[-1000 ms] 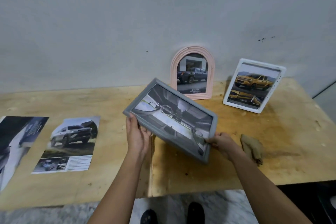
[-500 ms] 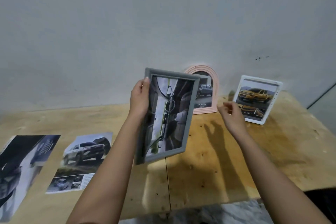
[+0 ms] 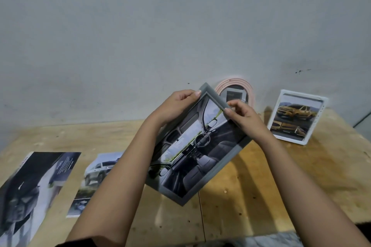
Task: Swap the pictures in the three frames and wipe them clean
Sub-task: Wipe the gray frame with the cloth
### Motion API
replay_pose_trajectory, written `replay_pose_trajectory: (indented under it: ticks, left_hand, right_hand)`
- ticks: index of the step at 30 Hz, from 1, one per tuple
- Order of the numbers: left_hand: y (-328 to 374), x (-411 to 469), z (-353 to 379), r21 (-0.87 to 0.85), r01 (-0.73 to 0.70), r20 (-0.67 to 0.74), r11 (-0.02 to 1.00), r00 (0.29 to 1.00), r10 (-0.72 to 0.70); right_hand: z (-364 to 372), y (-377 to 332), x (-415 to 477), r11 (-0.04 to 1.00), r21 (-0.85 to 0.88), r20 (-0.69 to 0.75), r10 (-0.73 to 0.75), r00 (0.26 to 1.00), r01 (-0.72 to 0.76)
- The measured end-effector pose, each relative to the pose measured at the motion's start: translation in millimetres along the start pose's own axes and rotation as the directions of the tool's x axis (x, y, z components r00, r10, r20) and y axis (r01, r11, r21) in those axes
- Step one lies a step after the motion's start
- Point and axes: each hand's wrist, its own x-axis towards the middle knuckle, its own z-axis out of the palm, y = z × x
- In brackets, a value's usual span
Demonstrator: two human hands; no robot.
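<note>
Left hand (image 3: 175, 106) and right hand (image 3: 246, 119) are pinching the grey rectangular picture frame's (image 3: 197, 150) far edge, holding it tilted, probably for standing upright.

Grey frame (image 3: 197, 144) tilted in the air — car-interior picture (image 3: 188, 158) inside, pink arched frame (image 3: 233, 80), white frame (image 3: 296, 118) standing behind

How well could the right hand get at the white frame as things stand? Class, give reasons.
Probably yes, once freed: the right hand pinches the grey frame, which the left hand also holds. The white frame stands on the table close to its right, and nothing lies between them.
</note>
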Motion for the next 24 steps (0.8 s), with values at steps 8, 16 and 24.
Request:
replay_pose_trajectory:
  ticks: [8,16,24]
  left_hand:
    - [-63.6,-10.6,-62.0,0.399,0.326,-0.181,0.857,0.944,-0.275]
    - [-144.1,-18.6,-59.6,-0.294,0.384,-0.654,0.875,0.587,-0.477]
    - [-187.7,0.7,-65.8,-0.291,0.408,-0.768,0.865,0.440,-0.466]
  right_hand:
    - [10.7,37.9,24.4,0.962,0.204,-0.106,0.205,0.973,-0.181]
    - [42.6,85.5,66.9,0.835,0.477,-0.244,0.425,0.872,-0.274]
    - [97.0,110.6,97.2,0.926,0.276,-0.301,0.338,0.892,-0.258]
